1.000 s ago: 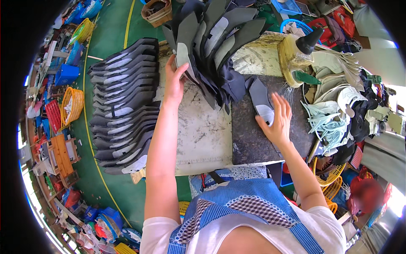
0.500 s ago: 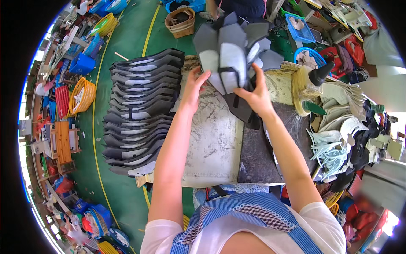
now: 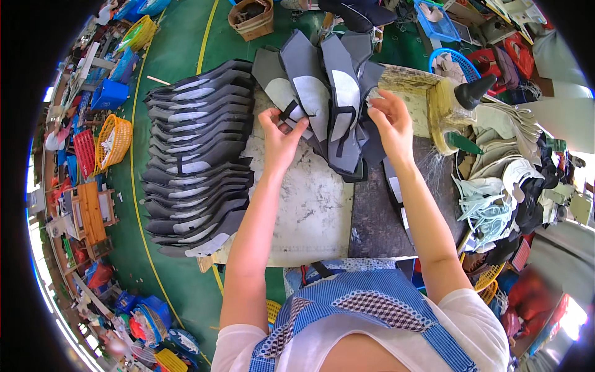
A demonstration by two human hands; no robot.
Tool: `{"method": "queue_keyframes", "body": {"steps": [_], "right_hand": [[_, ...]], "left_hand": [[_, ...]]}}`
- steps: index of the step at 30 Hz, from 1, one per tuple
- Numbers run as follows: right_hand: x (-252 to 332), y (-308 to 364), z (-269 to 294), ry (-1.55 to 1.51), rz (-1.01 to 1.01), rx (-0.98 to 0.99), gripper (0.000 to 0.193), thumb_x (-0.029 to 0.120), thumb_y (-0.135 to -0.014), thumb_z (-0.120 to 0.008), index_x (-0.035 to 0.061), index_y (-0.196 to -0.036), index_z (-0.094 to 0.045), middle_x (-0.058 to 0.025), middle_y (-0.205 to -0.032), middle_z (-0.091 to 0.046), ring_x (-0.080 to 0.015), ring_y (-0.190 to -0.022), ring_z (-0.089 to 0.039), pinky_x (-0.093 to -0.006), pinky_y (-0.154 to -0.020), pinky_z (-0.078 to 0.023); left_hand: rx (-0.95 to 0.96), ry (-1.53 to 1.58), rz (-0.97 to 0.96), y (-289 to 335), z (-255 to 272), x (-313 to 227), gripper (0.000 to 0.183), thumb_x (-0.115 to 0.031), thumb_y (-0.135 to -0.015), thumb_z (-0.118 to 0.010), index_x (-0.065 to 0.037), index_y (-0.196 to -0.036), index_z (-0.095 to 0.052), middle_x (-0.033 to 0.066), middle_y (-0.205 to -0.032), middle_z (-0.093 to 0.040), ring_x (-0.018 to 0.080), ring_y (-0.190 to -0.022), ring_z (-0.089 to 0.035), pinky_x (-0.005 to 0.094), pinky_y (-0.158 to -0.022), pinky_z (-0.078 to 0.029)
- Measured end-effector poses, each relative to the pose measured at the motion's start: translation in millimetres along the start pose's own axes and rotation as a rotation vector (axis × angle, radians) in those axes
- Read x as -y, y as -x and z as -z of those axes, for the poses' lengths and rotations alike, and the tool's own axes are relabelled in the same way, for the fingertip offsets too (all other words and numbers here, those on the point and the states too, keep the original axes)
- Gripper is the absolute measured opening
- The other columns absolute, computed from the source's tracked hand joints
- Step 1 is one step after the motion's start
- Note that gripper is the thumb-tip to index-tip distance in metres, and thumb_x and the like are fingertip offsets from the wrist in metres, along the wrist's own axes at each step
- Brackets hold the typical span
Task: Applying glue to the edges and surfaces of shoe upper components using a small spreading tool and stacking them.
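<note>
A fanned bundle of dark grey, flat cut pieces (image 3: 304, 80) with white patches and black strips lies over the far part of the worktable (image 3: 304, 217). They look like shoe-upper parts. My left hand (image 3: 282, 136) pinches the leftmost piece of the fan near its black strip. At the bundle's right side, my right hand (image 3: 393, 124) has its fingers curled in at the edge of a grey piece; its exact grip is partly hidden. Left of my left arm, a long overlapping row of similar grey pieces (image 3: 198, 146) runs along the table's left side.
A glue-stained container (image 3: 443, 111) with a black-tipped nozzle (image 3: 476, 92) and a green-tipped one (image 3: 465, 143) stands at the right. Beyond it are piled pale cut parts (image 3: 502, 161). A dark board (image 3: 384, 229) covers the table's near right. A basket (image 3: 251, 22) sits on the floor ahead.
The bundle has come down onto the table and spread into a wider fan. My left hand has moved onto its leftmost piece; my right hand has shifted outward to the right edge.
</note>
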State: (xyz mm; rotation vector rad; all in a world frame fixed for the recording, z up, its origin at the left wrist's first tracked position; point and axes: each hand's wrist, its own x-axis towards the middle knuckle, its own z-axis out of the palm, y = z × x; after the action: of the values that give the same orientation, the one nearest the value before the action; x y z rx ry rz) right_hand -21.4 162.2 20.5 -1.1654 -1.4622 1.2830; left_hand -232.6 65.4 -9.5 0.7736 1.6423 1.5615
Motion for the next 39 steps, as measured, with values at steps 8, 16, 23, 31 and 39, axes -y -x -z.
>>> {"method": "queue_keyframes", "body": {"steps": [8,16,23,31,39], "right_hand": [[4.2,23.7,-27.2,0.622,0.028,0.089,0.022,0.024,-0.076,-0.070,0.0054,-0.083,-0.061,-0.0115,-0.077,-0.065,-0.0307,-0.074,-0.065,-0.0399,-0.065,-0.049],[-10.4,30.0,-15.2,0.250,-0.148,0.206,0.019,0.012,-0.077,-0.060,-0.0032,-0.089,-0.064,-0.0026,-0.075,-0.061,-0.0106,-0.074,-0.054,-0.0280,-0.068,-0.045],[43.8,106.0,5.6,-0.166,-0.254,0.960,0.018,0.010,-0.078,-0.053,-0.0034,-0.084,-0.063,-0.0091,-0.087,-0.066,-0.0143,-0.078,-0.055,-0.0270,-0.073,-0.043],[17.5,245.5,246.8,-0.346,-0.467,-0.316,0.022,0.013,-0.091,-0.055,0.0059,-0.069,-0.055,-0.0045,-0.061,-0.056,-0.0138,-0.055,-0.052,-0.0282,-0.055,-0.041],[-45.6,484.1,363.8,0.079,-1.004,-0.717,0.020,0.007,-0.091,-0.060,0.0004,-0.103,-0.046,-0.0155,-0.083,-0.066,-0.0205,-0.069,-0.068,-0.0286,-0.060,-0.057]], "left_hand": [[-0.062,-0.134,-0.015,11.5,-6.2,-10.5,0.065,-0.013,-0.083,-0.077,-0.001,-0.127,-0.030,0.0194,-0.130,-0.038,0.0221,-0.109,-0.055,0.0340,-0.084,-0.049],[-0.010,-0.583,-0.497,29.2,-25.3,-28.8,0.084,-0.033,-0.079,-0.078,-0.010,-0.147,-0.033,0.0365,-0.150,-0.009,0.0508,-0.141,-0.014,0.0543,-0.112,-0.023],[-0.166,-0.654,-0.529,23.2,-31.8,5.4,0.085,-0.049,-0.078,-0.076,-0.009,-0.143,-0.037,0.0420,-0.145,-0.019,0.0540,-0.138,-0.020,0.0582,-0.109,-0.024],[-0.056,-0.580,-0.428,13.2,-15.8,3.0,0.097,-0.039,-0.072,-0.086,0.007,-0.139,-0.032,0.0258,-0.139,-0.034,0.0340,-0.130,-0.036,0.0430,-0.110,-0.031],[0.070,-0.269,-0.262,18.6,1.4,19.2,0.077,-0.008,-0.085,-0.075,0.003,-0.141,-0.023,0.0240,-0.140,-0.037,0.0285,-0.123,-0.047,0.0380,-0.102,-0.044]]}}
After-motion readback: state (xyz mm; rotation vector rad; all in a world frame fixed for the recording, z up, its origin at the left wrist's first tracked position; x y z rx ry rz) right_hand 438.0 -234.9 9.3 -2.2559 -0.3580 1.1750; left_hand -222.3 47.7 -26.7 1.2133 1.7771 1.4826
